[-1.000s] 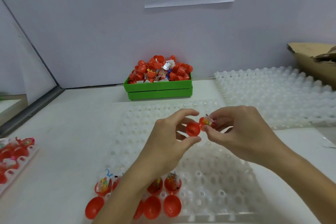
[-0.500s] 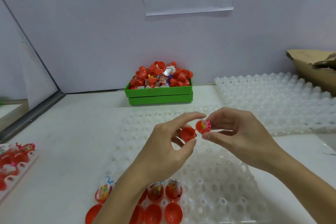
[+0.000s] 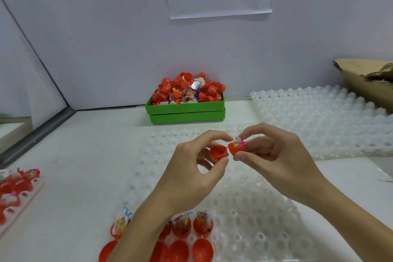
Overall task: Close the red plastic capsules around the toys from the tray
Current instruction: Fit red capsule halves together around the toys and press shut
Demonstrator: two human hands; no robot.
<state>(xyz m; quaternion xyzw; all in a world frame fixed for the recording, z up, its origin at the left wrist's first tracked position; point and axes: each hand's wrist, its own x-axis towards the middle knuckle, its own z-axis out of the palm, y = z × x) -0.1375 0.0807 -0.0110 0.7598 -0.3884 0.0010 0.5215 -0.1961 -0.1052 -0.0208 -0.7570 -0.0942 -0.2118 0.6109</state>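
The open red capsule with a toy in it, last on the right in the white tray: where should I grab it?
Pinch the toy-filled half by its round sides from above. Its wrapped toy sticks upward, and its empty half lies open in front, so avoid those.

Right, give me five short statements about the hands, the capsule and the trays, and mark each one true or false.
1. The left hand holds the empty capsule half. True.
2. The filled capsule half in the right hand has a toy sticking out. True.
3. The capsule is snapped fully closed. False: the two halves sit side by side, both open.
4. The green bin is empty. False: it is heaped with red capsules.
5. Open filled capsules sit in the white tray near the person. True.
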